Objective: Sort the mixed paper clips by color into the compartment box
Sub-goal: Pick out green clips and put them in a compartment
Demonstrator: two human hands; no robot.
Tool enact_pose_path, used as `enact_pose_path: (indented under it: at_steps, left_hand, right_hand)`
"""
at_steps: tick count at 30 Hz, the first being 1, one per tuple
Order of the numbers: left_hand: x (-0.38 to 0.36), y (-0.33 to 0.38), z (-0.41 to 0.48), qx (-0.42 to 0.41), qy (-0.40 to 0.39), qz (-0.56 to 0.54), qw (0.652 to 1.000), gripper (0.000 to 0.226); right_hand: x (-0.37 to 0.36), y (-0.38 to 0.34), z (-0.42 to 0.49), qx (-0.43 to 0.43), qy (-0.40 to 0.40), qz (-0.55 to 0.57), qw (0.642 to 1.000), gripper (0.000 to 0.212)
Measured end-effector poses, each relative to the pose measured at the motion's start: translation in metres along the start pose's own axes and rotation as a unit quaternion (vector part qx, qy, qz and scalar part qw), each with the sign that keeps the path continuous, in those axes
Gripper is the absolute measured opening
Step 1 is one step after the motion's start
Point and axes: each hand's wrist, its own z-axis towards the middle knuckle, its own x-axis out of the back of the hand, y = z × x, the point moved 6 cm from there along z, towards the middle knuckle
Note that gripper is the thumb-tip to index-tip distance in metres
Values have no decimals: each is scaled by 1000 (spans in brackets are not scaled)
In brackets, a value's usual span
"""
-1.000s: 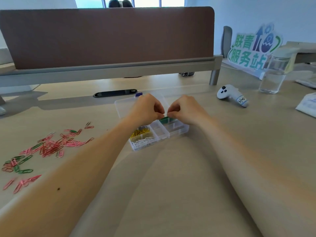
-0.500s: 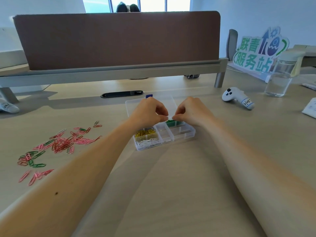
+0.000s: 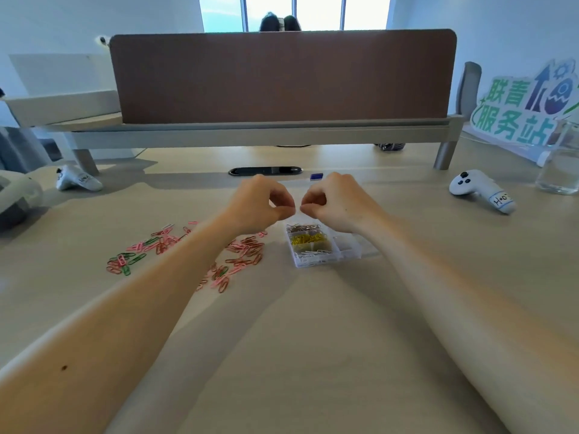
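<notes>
Two bare forearms reach across a pale wood-grain desk (image 3: 297, 355); loose pink and green wire paper clips (image 3: 175, 249) lie scattered left of the clear plastic compartment box (image 3: 326, 245), closest to the left hand (image 3: 260, 206). Both it and the right hand (image 3: 335, 202) hover above the box's far end, thumbs pressed to forefingers; whether either pinches a clip cannot be told. Yellow, white and silvery clips fill the near compartments

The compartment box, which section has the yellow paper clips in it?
In the compartment box, it is the middle section of the left column, holding yellow paper clips. Behind it lie silvery clips; in front, white clips.
</notes>
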Motion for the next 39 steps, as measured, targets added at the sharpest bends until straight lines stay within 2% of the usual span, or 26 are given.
enact_pose_path:
  at_steps: [6, 11, 16, 22, 27, 31, 35, 39]
  left_hand:
    - [52, -74, -38, 104, 40, 26, 993, 11]
    - [70, -125, -67, 162, 28, 54, 985, 15]
    - [63, -139, -68, 150, 10, 89, 985, 20]
    - [49, -150, -52, 143, -30, 118, 982, 20]
    - [46, -149, -50, 145, -6, 122, 982, 13]
    - [48, -145, -55, 160, 23, 101, 982, 11]
    - [60, -128, -62, 130, 69, 75, 986, 9]
    - [57, -113, -74, 120, 39, -9, 992, 7]
  right_hand:
    - [-34, -51, 18, 48, -67, 25, 996, 16]
    - [-71, -82, 36, 56, -120, 42, 990, 18]
    - [-96, -96, 49, 51, -167, 29, 984, 14]
    - [-105, -94, 58, 66, -181, 22, 981, 9]
    - [-104, -89, 55, 74, -201, 27, 976, 7]
    - [-101, -89, 52, 83, -194, 33, 977, 8]
    - [-94, -89, 45, 89, -204, 54, 973, 8]
    - [-95, -91, 32, 90, -242, 84, 963, 13]
